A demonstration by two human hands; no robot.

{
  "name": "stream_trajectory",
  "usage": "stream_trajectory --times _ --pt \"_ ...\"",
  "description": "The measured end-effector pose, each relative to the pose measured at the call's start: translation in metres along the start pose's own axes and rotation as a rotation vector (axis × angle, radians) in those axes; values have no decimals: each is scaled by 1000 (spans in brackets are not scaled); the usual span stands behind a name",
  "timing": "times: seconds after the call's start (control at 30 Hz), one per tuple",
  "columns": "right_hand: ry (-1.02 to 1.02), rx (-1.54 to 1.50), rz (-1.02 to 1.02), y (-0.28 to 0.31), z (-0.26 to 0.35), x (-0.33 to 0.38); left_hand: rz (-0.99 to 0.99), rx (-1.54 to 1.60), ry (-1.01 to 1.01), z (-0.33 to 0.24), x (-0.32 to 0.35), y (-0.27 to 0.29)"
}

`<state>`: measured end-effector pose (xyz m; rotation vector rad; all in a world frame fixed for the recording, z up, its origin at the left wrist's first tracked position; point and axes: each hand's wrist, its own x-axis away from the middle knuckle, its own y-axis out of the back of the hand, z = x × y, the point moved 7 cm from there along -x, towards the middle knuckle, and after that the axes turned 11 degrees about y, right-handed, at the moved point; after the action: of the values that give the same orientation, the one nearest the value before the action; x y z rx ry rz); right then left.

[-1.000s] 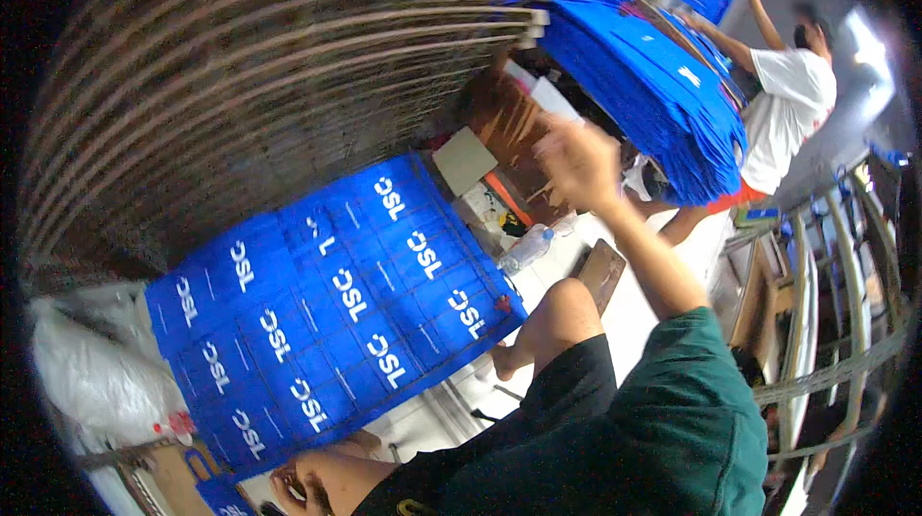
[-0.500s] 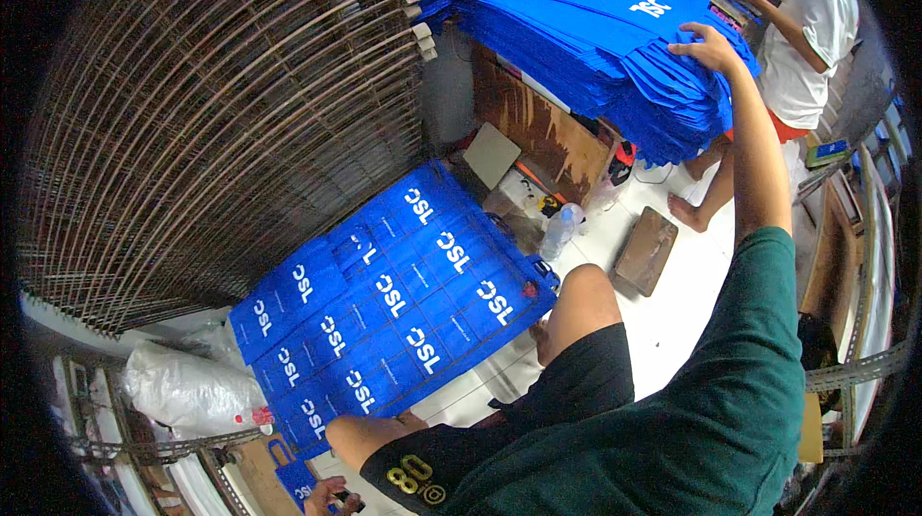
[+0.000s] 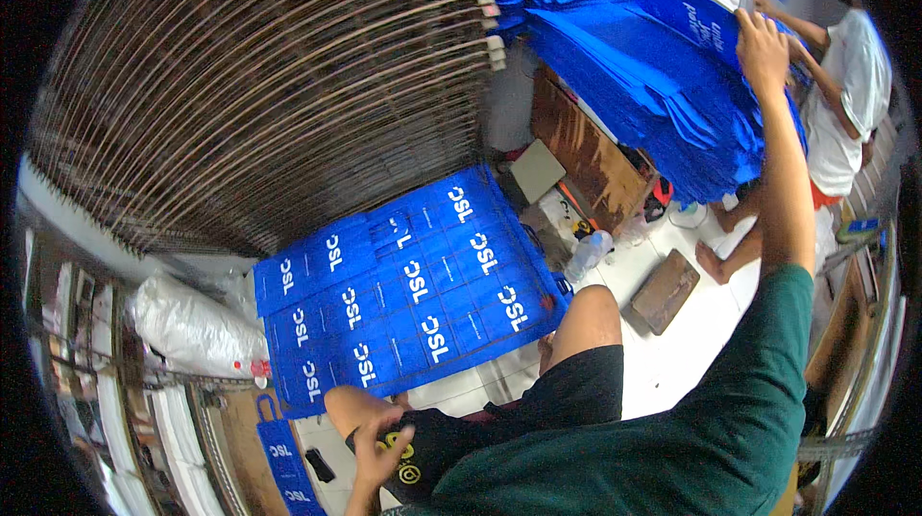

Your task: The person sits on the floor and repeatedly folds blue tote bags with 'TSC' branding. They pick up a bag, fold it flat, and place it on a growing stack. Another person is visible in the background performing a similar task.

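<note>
two hands (image 3: 384,449) working well apart. at far left, lying on a low shelf, a white plastic sack (image 3: 192,329). above it, filling the upper left, a tall rack of thin brown slats (image 3: 269,84). next, spread flat on the floor, a sheet of blue printed bags (image 3: 403,290) with white lettering, just beside the bare knees. resting low on the black shorts (image 3: 538,410), the left hand, fingers loosely curled and holding nothing. further right, sitting on the white floor, a clear plastic bottle (image 3: 588,252) and a brown block (image 3: 665,290), near a wooden table (image 3: 586,146). piled on that table, a thick stack of blue bags (image 3: 653,84). reaching up at upper right, the right hand (image 3: 764,40), pressing flat on the top blue bag (image 3: 687,7), fingers spread. standing beyond, at far right, another person in a white shirt (image 3: 845,103).
</note>
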<state>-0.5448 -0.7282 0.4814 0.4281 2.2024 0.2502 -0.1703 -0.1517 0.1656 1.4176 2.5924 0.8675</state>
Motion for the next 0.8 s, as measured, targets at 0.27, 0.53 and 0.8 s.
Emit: stream_trajectory --times 0.27,0.53,0.8 --pt "383 -233 -555 277 78 21 731 755 116 -167 -130 -61" --pt "968 -505 -582 374 168 111 896 1081 413 -153 -171 -53" --pt "705 -833 -366 340 201 110 508 1312 376 -96 -191 -42"
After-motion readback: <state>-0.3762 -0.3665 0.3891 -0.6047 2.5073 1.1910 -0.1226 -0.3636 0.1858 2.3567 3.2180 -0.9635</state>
